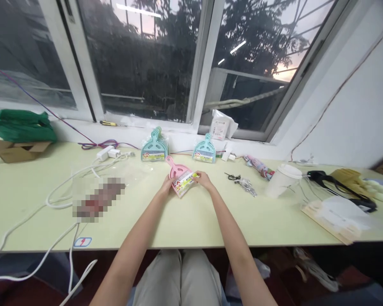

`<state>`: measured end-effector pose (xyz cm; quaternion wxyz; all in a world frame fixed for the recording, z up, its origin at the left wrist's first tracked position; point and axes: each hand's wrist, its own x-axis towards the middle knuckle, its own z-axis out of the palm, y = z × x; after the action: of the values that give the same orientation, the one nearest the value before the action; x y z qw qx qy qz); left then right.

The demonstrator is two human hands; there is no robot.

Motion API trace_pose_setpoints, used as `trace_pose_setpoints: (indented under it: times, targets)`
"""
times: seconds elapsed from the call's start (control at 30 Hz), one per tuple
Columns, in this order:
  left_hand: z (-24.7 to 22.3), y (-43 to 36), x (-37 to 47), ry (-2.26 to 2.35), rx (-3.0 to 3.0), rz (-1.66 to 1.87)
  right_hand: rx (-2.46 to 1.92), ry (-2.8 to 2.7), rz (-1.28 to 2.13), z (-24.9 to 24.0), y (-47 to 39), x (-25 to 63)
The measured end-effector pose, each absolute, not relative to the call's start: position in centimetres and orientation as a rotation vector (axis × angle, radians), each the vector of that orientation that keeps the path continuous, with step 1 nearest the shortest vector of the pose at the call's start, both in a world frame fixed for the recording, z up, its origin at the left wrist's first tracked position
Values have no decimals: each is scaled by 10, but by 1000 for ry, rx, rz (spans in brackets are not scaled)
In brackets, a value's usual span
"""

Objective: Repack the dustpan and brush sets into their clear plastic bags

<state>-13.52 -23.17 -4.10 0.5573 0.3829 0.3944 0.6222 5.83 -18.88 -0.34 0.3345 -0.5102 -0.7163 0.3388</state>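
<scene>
A small pink dustpan and brush set (178, 171) with a printed yellow-green label is held tilted over the table. My left hand (168, 185) grips its left edge, fingers partly hidden against it. At the label's right end, my right hand (204, 180) pinches the edge between thumb and fingers. Behind it, by the window sill, stands a row of teal dustpan sets (155, 148) in clear wrapping. Another teal dustpan set (204, 149) leans upright farther right.
White cables (55, 199) and a power adapter (105, 153) spread over the left. A cardboard box (17, 152) with green cloth stands at far left. On the right are keys (246, 185), a folded umbrella (259, 167), a white lidded cup (283, 180) and a tissue pack (335, 216).
</scene>
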Motion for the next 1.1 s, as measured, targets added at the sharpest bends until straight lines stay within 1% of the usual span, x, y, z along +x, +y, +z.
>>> trace_pose_setpoints:
  times: [0.1,0.17,0.27,0.47,0.57,0.63,0.77,0.8,0.9,0.97,1.0,1.1]
  targets:
    - [-43,-233,-136,861,935,1429,-1493,-1921,650,-15,-185,50]
    - [-44,-232,-137,908,970,1424,-1507,-1945,565,-25,-187,49]
    - [-45,-233,-138,980,1005,1421,-1509,-1894,529,-34,-193,48]
    - [-42,-237,-136,965,1060,1428,-1541,-1738,561,-40,-196,45]
    - [-41,-237,-136,981,1049,1468,-1519,-1515,523,-45,-196,42]
    - [-40,-236,-137,943,1042,1512,-1447,-1300,644,-49,-197,39]
    - [-37,-237,-135,836,1069,1564,-1050,-1141,1276,-53,-202,26]
    - [-35,-237,-135,822,1090,1558,-967,-1113,1385,-52,-203,23]
    - [-29,-237,-137,840,1211,1482,-897,-989,1480,-50,-204,22]
    - [-25,-236,-146,1000,1277,1468,-905,-924,1474,-50,-201,27]
    - [-24,-236,-154,1157,1296,1494,-911,-898,1469,-50,-198,30]
    - [-27,-236,-187,1855,1355,1577,-947,-827,1455,-53,-190,43]
